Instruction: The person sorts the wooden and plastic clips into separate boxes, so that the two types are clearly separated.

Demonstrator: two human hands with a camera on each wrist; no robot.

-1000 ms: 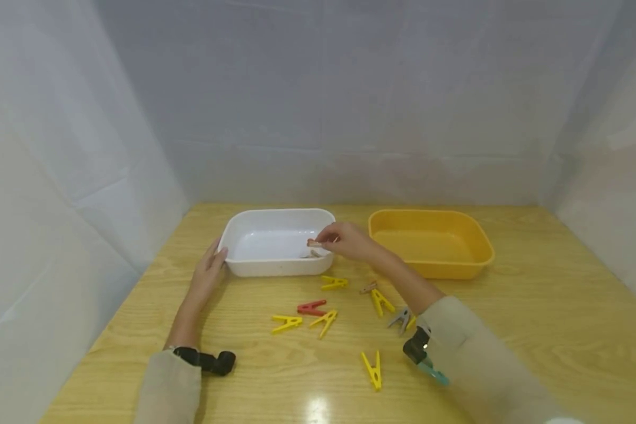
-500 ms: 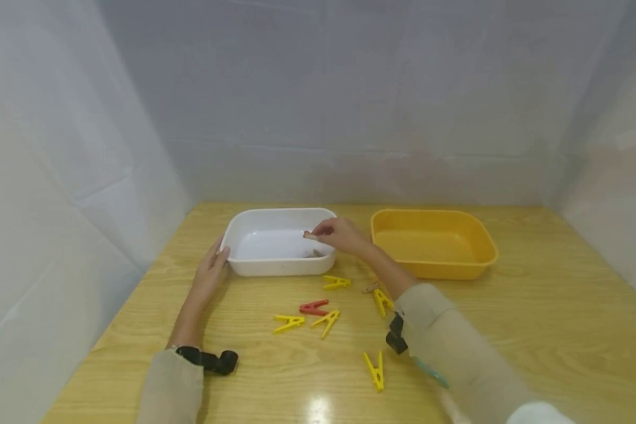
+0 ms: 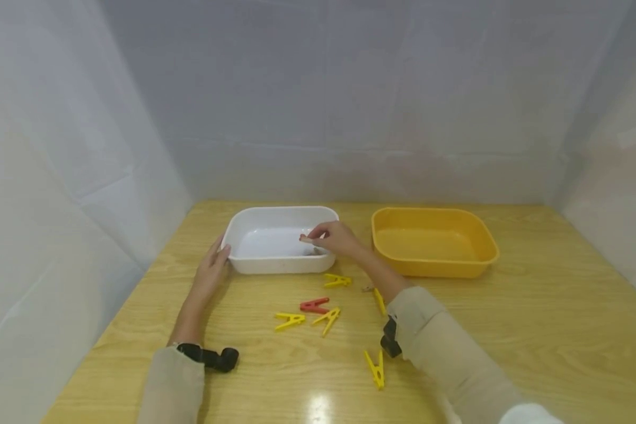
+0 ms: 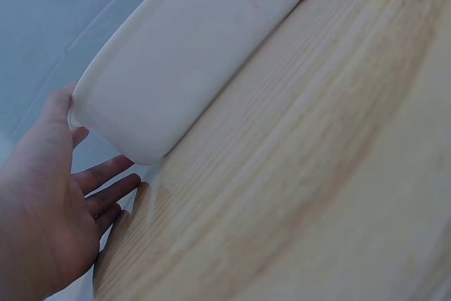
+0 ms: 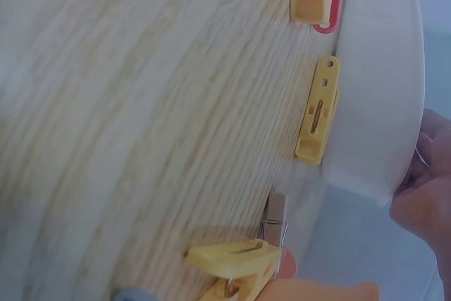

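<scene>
You have a pale wooden table point(image 3: 535, 330) with two tubs along its far side: a white tub point(image 3: 275, 264) to the left and a yellow tub point(image 3: 434, 266) just right of it, apart. In front of the white tub lie loose pegs: a yellow peg point(image 3: 337, 281) closest to it, a red peg point(image 3: 314, 305) with two yellow ones point(image 3: 290, 320) point(image 3: 325, 319) beside it, and another yellow peg point(image 3: 374, 369) nearest you. One more yellow peg point(image 3: 378, 300) and a small brown peg point(image 3: 368, 289) lie right of these, partly hidden.
</scene>
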